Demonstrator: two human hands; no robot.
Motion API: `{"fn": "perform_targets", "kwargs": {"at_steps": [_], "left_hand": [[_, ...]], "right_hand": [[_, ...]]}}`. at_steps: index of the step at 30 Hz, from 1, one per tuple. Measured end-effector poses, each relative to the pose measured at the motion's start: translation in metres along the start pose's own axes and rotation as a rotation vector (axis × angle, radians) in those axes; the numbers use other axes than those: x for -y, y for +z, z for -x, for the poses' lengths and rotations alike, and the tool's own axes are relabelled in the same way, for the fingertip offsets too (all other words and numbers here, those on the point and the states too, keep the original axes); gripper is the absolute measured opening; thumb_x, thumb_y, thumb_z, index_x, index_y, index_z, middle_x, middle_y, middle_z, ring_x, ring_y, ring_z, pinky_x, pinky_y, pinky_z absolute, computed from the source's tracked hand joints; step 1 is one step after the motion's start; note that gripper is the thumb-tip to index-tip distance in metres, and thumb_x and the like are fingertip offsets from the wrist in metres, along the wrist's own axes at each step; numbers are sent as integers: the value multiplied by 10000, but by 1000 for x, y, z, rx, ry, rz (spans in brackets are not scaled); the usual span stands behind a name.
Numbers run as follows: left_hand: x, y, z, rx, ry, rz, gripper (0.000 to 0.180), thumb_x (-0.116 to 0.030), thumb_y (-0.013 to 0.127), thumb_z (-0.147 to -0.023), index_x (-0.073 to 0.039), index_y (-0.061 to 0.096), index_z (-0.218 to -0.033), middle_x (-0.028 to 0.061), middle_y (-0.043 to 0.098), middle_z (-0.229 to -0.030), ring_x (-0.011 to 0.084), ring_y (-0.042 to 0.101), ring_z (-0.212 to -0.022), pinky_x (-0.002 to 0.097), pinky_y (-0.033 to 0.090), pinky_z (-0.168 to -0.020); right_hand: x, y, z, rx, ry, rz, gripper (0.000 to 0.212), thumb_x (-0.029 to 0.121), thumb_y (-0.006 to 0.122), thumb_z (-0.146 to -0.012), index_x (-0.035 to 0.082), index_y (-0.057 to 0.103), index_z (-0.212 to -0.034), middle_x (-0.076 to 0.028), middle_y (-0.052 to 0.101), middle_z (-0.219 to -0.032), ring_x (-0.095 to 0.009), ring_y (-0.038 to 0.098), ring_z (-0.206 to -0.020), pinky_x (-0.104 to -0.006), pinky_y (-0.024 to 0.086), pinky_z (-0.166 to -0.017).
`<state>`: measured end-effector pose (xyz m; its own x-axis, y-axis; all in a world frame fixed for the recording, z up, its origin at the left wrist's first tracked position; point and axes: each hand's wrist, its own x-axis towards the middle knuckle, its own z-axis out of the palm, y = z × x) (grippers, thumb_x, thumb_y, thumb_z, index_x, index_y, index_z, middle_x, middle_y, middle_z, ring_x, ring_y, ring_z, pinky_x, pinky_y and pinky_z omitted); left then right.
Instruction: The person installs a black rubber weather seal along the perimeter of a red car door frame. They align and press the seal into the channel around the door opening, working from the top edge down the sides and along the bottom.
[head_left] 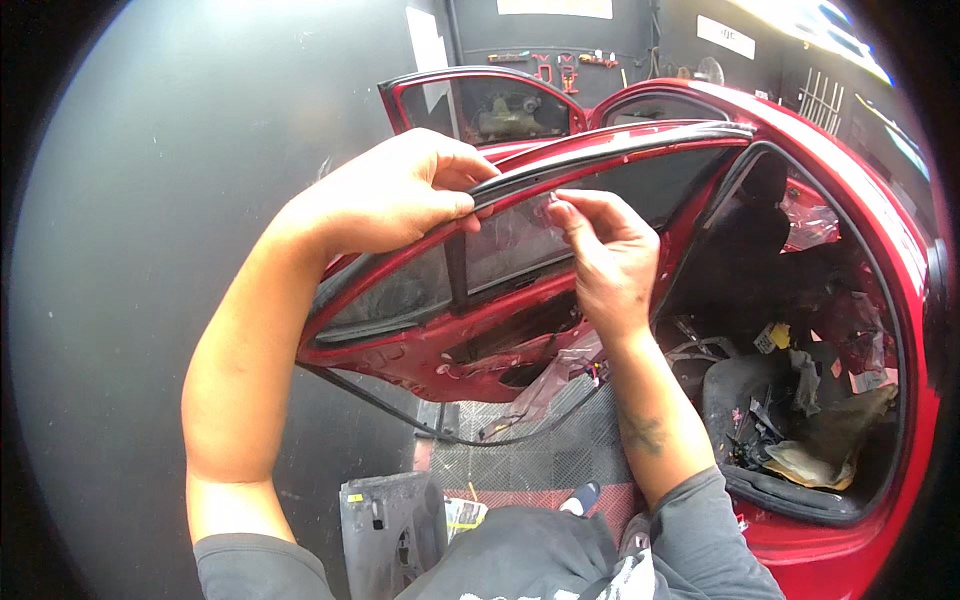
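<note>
workshop, head view: dark grey wall (130,250) left of the red door (400,365), patterned floor (545,435) beneath it, red car body (915,330) to its right.
black rubber strip (610,152): lies along the door's upper edge.
left hand (390,190): at the door's upper edge, thumb and fingers pinching the strip near its closer end.
right hand (615,250): before the door's window, thumb and index finger pressed together on a small pale piece (551,201), too blurred to identify.
strip handling: probably light, bendy and a little grippy; long spans would likely sag or twist.
best hold: two spaced pinches along the door's edge, pulling gently to avoid tearing.
</note>
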<state>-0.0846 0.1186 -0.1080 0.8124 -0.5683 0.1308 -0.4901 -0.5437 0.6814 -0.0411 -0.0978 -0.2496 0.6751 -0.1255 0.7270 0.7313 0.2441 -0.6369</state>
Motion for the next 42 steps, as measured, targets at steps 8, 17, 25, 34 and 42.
{"fn": "perform_targets", "kwargs": {"at_steps": [8,17,25,34,42], "left_hand": [[7,2,7,-28,24,16,358,15,567,-989,55,645,-1336,139,732,-1253,172,684,-1071,333,566,-983],[11,5,9,-69,29,-12,360,29,578,-985,23,654,-1337,110,747,-1181,147,666,-1023,313,556,-950],[21,26,8,-265,135,-261,344,34,535,-967,24,654,-1290,128,747,-1036,161,675,-928,340,557,-896],[24,29,11,-334,190,-259,353,21,514,-957,51,639,-1286,146,728,-1028,173,663,-882,340,555,-875],[25,36,13,-343,227,-318,316,3,523,-980,44,622,-1278,196,717,-1094,275,685,-977,401,536,-946]], "right_hand": [[2,22,-7,-67,-73,210,120,99,748,-976,12,787,-1050,-32,772,-895,-87,664,-838,-271,532,-787],[9,21,-7,-50,-190,443,123,121,733,-975,18,774,-1030,-121,772,-883,-176,719,-804,-319,551,-772],[2,18,-19,-60,-482,737,72,100,745,-943,37,721,-968,-143,705,-887,-355,691,-828,-427,550,-747],[3,20,-1,-42,-630,892,166,42,725,-921,18,724,-1085,-153,737,-977,-346,696,-916,-439,571,-811],[21,15,-11,75,-685,1134,94,125,689,-932,41,673,-972,-135,685,-895,-334,664,-880,-436,560,-799]]}}
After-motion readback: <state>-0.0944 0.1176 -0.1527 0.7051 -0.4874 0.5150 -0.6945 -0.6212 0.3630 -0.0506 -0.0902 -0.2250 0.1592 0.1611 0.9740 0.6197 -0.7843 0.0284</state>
